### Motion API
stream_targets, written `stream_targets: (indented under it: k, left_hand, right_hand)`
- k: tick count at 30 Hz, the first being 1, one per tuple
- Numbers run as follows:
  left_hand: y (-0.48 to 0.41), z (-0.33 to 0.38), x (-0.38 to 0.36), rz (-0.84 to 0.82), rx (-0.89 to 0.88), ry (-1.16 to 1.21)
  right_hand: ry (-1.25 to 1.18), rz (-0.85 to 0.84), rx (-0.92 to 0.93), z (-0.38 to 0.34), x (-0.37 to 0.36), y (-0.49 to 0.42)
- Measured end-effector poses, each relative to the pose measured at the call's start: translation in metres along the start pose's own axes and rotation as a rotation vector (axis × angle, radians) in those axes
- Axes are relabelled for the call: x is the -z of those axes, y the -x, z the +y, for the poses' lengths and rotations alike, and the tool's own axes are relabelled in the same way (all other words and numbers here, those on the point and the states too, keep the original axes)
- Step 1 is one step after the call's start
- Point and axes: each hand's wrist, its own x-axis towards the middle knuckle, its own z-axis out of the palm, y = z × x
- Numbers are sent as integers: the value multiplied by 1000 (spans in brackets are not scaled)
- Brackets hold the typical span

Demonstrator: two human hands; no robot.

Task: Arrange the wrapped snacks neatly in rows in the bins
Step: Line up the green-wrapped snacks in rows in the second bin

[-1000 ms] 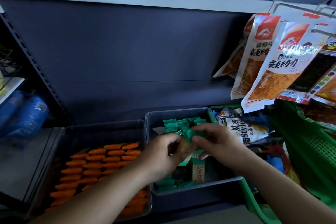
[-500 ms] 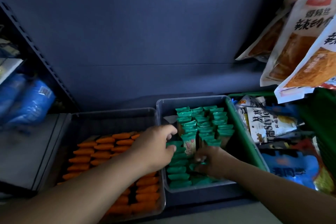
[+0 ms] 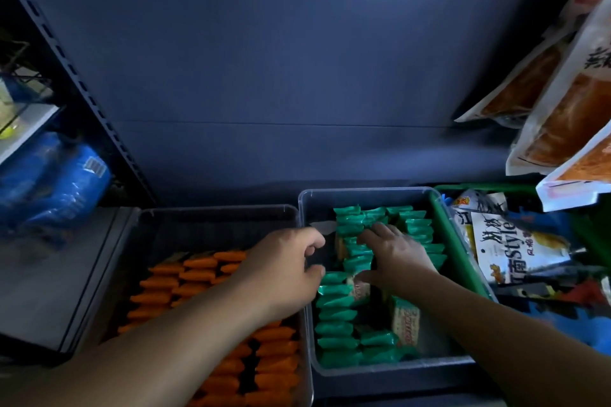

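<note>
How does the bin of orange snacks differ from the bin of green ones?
The left bin holds orange snacks, the right bin green snacks. The left bin's far end is bare; the right bin is filled nearly to its back. Both are clear plastic.

A dark blue back panel (image 3: 297, 76) fills the rear of a dim store shelf, bounded on the left by a slotted metal upright (image 3: 76, 76). Beyond the upright, shiny blue packets (image 3: 56, 185) lie piled beneath a pale shelf board (image 3: 29, 129). The grey shelf surface (image 3: 49, 291) runs along the lower left. At upper right hang orange-and-white snack bags (image 3: 568, 102), above a green basket (image 3: 463, 261) crowded with mixed packets, among them a white pouch (image 3: 515, 251) printed "Style".
</note>
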Motion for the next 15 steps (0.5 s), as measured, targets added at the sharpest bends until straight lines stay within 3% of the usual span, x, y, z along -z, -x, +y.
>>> stream_targets:
  k: [5,8,15]
  left_hand:
    - [-6,-4,1,14,15,11]
    - [-7,-2,3,17,21,32]
    - [3,23,17,40,-48,47]
  right_hand:
    - [106,50,75,7,-14,-9]
    - [87,167,131,12,-10,-5]
    - [-397,253,-102,-2,59,33]
